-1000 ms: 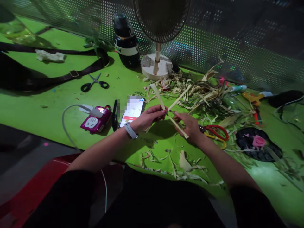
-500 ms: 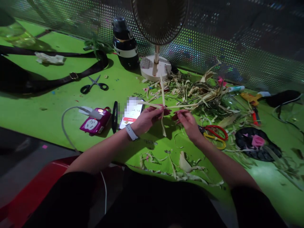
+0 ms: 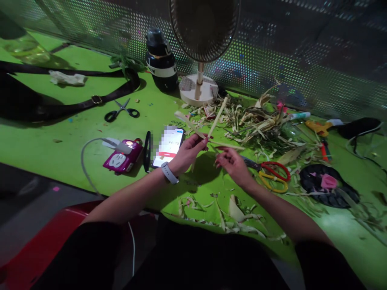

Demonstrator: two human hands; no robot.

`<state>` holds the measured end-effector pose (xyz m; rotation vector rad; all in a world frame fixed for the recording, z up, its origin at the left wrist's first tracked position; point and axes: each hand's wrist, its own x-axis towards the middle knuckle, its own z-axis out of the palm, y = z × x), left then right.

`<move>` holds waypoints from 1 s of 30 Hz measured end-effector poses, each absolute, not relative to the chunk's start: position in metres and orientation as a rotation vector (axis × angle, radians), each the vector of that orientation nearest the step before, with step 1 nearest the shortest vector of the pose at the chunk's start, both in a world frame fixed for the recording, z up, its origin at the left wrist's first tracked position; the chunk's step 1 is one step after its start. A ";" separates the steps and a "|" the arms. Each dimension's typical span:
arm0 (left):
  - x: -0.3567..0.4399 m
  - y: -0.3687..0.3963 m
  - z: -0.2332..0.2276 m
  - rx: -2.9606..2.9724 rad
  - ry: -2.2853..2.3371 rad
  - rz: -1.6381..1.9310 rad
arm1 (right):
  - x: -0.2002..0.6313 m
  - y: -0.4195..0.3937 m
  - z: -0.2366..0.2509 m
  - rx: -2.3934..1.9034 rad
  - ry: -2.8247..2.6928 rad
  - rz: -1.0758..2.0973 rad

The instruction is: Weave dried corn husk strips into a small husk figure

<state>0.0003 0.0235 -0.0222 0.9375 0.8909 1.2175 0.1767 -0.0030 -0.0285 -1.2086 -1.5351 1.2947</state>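
Note:
My left hand [image 3: 190, 152] is closed around the crossing of several pale husk strips [image 3: 218, 117], which point outward like a cross. One strip bends up to the left, another rises to the right, and a third reaches over toward my right hand [image 3: 235, 164]. That hand is just below the third strip, with its fingers loosely curled and apart; I see nothing held in it. Close to its wrist are scissors with red and yellow handles [image 3: 275, 172]. A lit phone [image 3: 169, 145] lies beside my left hand.
A heap of dry husk scraps [image 3: 256, 121] spreads behind my hands, below a fan [image 3: 198, 90] and a dark bottle [image 3: 163, 68]. Black scissors [image 3: 122, 110], a purple power adapter [image 3: 122, 156] and a bag strap [image 3: 113, 96] lie left. A black tray [image 3: 314, 193] sits right.
The crossed strips have turned clockwise in my left hand, the upright one now leaning right. My right hand has shifted slightly left and down, its fingers lower.

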 end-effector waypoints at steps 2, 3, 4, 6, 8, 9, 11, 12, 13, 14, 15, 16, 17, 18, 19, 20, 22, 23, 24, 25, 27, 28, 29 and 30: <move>0.000 0.023 -0.021 1.001 0.923 1.171 | 0.182 0.000 -0.028 -1.168 -1.552 1.083; 0.000 0.022 -0.020 1.024 0.941 1.139 | 0.185 0.000 -0.028 -1.125 -1.627 0.939; -0.001 0.022 -0.020 1.044 0.959 1.108 | 0.187 0.001 -0.027 -1.058 -1.741 0.780; -0.001 0.021 -0.020 1.085 0.989 1.064 | 0.190 0.000 -0.027 -0.845 -2.013 0.457; -0.001 0.021 -0.021 1.139 1.003 1.049 | 0.191 -0.001 -0.027 -0.604 -2.233 0.190; -0.001 0.021 -0.023 1.176 1.004 1.048 | 0.191 -0.002 -0.026 -0.514 -2.306 0.089; -0.002 0.021 -0.025 1.274 0.995 1.023 | 0.191 -0.004 -0.024 -0.419 -2.401 -0.071; -0.002 0.021 -0.026 1.332 0.990 0.996 | 0.191 -0.005 -0.021 -0.406 -2.428 -0.143; -0.003 0.021 -0.027 1.392 0.985 0.961 | 0.192 -0.005 -0.019 -0.404 -2.440 -0.214; -0.004 0.021 -0.027 1.443 0.978 0.924 | 0.193 -0.005 -0.016 -0.412 -2.437 -0.280; -0.005 0.021 -0.027 1.480 0.969 0.890 | 0.194 -0.005 -0.013 -0.428 -2.425 -0.334; -0.006 0.021 -0.027 1.503 0.959 0.859 | 0.195 -0.004 -0.011 -0.454 -2.404 -0.370; -0.007 0.021 -0.026 1.514 0.950 0.833 | 0.196 -0.003 -0.009 -0.496 -2.377 -0.384; -0.007 0.021 -0.024 1.523 0.941 0.810 | 0.196 -0.002 -0.008 -0.553 -2.350 -0.373; -0.008 0.020 -0.022 1.537 0.936 0.782 | 0.196 -0.001 -0.009 -0.625 -2.325 -0.346; -0.008 0.020 -0.020 1.561 0.933 0.750 | 0.196 0.001 -0.010 -0.705 -2.305 -0.314; -0.009 0.018 -0.015 1.632 0.926 0.669 | 0.194 0.003 -0.015 -0.861 -2.280 -0.266; -0.009 0.018 -0.013 1.663 0.911 0.635 | 0.192 0.004 -0.018 -0.919 -2.280 -0.258; -0.009 0.017 -0.011 1.680 0.902 0.615 | 0.191 0.004 -0.021 -0.967 -2.278 -0.253; -0.009 0.017 -0.010 1.684 0.889 0.612 | 0.189 0.004 -0.024 -1.015 -2.270 -0.244; -0.009 0.017 -0.010 1.649 0.860 0.652 | 0.187 0.003 -0.029 -1.120 -2.224 -0.213; -0.009 0.017 -0.010 1.612 0.842 0.681 | 0.186 0.003 -0.030 -1.170 -2.190 -0.192; -0.008 0.016 -0.011 1.563 0.826 0.709 | 0.185 0.002 -0.031 -1.208 -2.157 -0.171; -0.007 0.016 -0.012 1.506 0.812 0.731 | 0.185 0.002 -0.031 -1.232 -2.129 -0.157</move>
